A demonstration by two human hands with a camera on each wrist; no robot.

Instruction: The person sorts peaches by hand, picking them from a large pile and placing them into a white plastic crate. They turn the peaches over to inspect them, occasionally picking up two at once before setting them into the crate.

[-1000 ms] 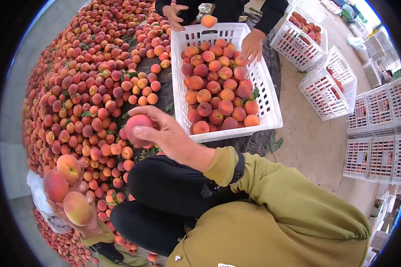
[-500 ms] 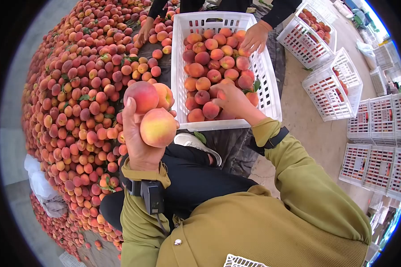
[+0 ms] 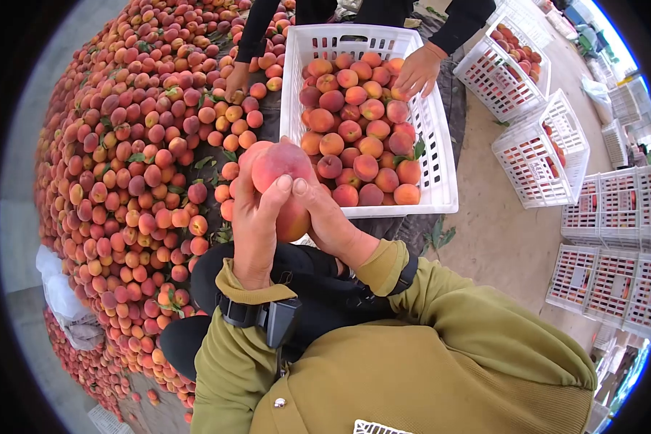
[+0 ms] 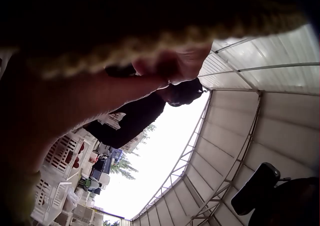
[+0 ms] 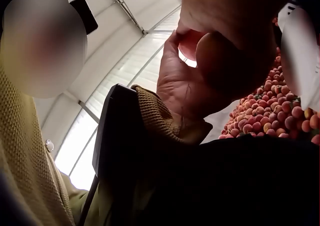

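In front of my chest my two hands meet around several red-yellow peaches. My left hand (image 3: 255,235) cradles them from the left. My right hand (image 3: 334,226) closes in from the other side, its thumb tip touching the left thumb against the uppermost peach (image 3: 282,163). Below the thumbs, a second peach (image 3: 294,221) shows between the palms, while another peach (image 3: 251,160) peeks out behind the left fingers. The right wrist view shows my left hand (image 5: 180,88) under a shaded peach (image 5: 215,58). Just beyond my hands stands a white crate (image 3: 437,155) of peaches.
A large heap of peaches (image 3: 123,166) spreads along the left. Across the crate, another person's one hand (image 3: 418,71) rests at its peaches and the other hand (image 3: 236,81) reaches into the heap. More white crates (image 3: 539,155) stand at right. A plastic bag (image 3: 59,289) lies lower left.
My left hand came up from the lower left with its peaches. My right hand carried a peach to the crate, then returned to my left hand. The other person's hand moved to the heap.
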